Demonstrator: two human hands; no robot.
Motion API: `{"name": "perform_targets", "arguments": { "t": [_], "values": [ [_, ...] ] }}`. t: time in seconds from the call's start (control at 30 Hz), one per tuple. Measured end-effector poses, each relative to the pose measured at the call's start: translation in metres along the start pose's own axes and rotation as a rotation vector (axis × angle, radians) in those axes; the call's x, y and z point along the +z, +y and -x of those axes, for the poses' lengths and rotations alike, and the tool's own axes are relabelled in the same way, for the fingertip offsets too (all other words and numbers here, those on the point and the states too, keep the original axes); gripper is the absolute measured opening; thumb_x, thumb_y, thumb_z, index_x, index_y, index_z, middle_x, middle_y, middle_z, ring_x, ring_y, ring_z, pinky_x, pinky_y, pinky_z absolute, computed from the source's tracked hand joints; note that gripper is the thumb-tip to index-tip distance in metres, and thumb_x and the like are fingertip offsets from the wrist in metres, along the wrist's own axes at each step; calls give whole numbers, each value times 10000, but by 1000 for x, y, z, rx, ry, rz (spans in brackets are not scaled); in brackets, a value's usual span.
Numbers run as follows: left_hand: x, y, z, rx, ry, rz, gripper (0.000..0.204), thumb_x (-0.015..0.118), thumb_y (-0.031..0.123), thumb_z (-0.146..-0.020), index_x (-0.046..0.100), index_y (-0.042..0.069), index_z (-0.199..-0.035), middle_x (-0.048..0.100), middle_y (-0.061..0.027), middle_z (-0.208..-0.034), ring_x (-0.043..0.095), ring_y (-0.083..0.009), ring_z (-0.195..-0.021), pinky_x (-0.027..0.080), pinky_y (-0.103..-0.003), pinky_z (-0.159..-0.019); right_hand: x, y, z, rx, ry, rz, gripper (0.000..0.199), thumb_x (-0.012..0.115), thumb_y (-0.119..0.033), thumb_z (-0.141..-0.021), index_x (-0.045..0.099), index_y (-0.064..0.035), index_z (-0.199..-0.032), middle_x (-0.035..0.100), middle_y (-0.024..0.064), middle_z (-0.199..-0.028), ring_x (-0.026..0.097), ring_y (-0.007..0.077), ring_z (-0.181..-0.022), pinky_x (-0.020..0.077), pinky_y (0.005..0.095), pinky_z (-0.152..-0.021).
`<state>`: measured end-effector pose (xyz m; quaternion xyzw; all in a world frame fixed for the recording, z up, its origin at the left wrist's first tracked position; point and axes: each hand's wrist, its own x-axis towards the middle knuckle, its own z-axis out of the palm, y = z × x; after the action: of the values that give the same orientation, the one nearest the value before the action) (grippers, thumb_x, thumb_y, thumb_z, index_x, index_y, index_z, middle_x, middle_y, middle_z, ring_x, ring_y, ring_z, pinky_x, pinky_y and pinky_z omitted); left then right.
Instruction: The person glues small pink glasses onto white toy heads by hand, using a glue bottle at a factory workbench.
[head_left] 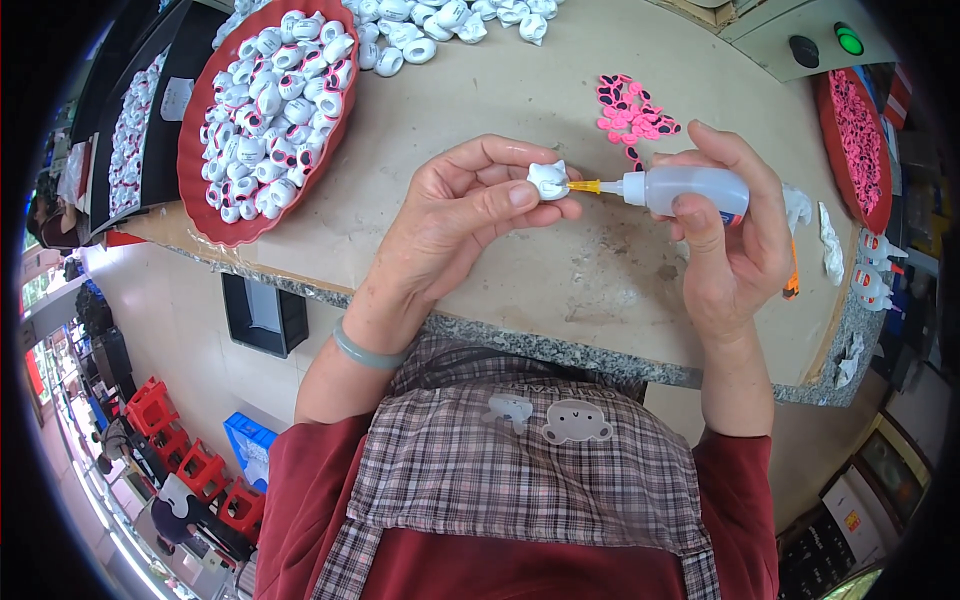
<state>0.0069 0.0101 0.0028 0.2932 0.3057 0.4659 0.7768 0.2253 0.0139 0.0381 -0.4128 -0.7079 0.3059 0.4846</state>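
Note:
Between the thumb and fingers of my left hand (455, 205) is a small white figurine (547, 180) with pointed ear-like tips. My right hand (735, 235) grips a translucent glue bottle (692, 190) lying sideways. Its thin yellow nozzle tip (588, 186) points left and meets the figurine's right side; whether any glue is coming out is too small to tell. Beyond my right hand lies a loose pile of small pink pieces with black centres (632, 110).
At the left stands a red scalloped tray (215, 225) heaped with white figurines, some with pink-and-black parts. More white figurines (400, 35) lie at the back. A red tray of pink pieces (855, 150) and several glue bottles (872, 285) are at the right. An orange tool (792, 270) lies beside my right wrist.

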Motion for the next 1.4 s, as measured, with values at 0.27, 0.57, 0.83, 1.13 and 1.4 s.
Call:
{"name": "perform_targets", "arguments": {
  "t": [0.27,0.57,0.83,1.13,1.4],
  "values": [
    [0,0,0,6,-3,8,296,579,43,-871,531,-67,-1141,592,-245,-1109,646,-290,-958,553,-295,-838,1,1,1,3,4,13,375,585,-176,-908,501,32,-1209,634,124,-940,558,100,-682,430,187,-559],
    [1,0,-1,11,-9,12,282,573,47,-877,540,-59,-1137,590,-249,-1108,642,-278,-974,548,-290,-851,3,-5,-1,68,39,-47,372,685,-179,-837,569,40,-1114,669,122,-898,663,148,-785,519,229,-674],
    [0,0,-1,1,-14,-5,291,569,25,-878,532,-64,-1153,589,-253,-1116,645,-287,-966,553,-287,-838,7,1,0,26,50,-77,367,688,-172,-833,569,40,-1109,671,119,-867,665,155,-781,515,232,-675],
    [-3,0,-1,2,-34,51,300,554,38,-887,512,-77,-1161,563,-274,-1147,635,-305,-988,543,-303,-867,4,0,0,16,59,-78,377,621,-185,-885,521,38,-1173,653,128,-909,609,119,-718,473,201,-604],
    [-5,1,0,3,-58,127,311,548,36,-884,501,-74,-1170,549,-284,-1163,629,-308,-1004,539,-303,-877,2,1,-1,19,54,-114,385,563,-219,-925,487,21,-1216,635,140,-936,574,117,-666,438,192,-538]
  ]
}}
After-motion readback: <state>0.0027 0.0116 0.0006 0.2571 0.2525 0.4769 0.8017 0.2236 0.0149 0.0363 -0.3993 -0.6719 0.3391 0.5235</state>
